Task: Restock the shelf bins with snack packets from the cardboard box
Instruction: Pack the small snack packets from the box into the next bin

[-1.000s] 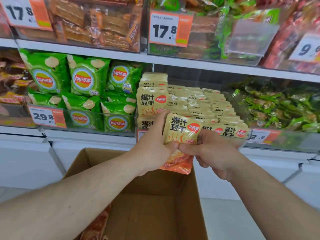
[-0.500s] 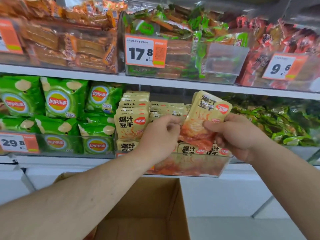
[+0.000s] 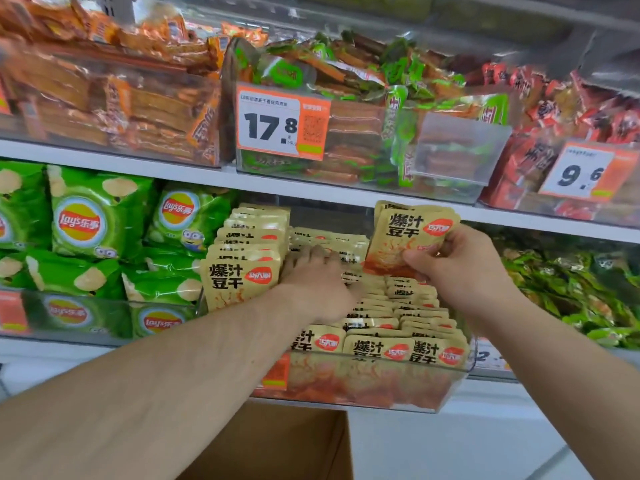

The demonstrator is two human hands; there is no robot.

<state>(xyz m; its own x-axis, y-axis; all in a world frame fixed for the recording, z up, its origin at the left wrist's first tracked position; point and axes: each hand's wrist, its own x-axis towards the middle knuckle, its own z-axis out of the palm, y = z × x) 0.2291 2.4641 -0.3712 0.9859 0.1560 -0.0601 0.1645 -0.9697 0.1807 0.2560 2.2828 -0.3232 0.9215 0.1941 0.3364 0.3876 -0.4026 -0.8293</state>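
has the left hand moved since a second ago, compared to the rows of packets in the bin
Yes. The left hand was at the front of the bin pinching a packet with the right hand; now it reaches deeper, onto the middle rows.

2 hands (image 3: 320, 285), 1 cardboard box (image 3: 277, 445), 2 readable price tags (image 3: 282, 124), approx 7 green chip bags (image 3: 100, 216); beige packets (image 3: 412, 237) too many to count.

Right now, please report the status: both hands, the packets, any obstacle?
Left hand flat in the clear bin, pressing the rows. Right hand pinching beige packets above the bin. No obstacle seen.
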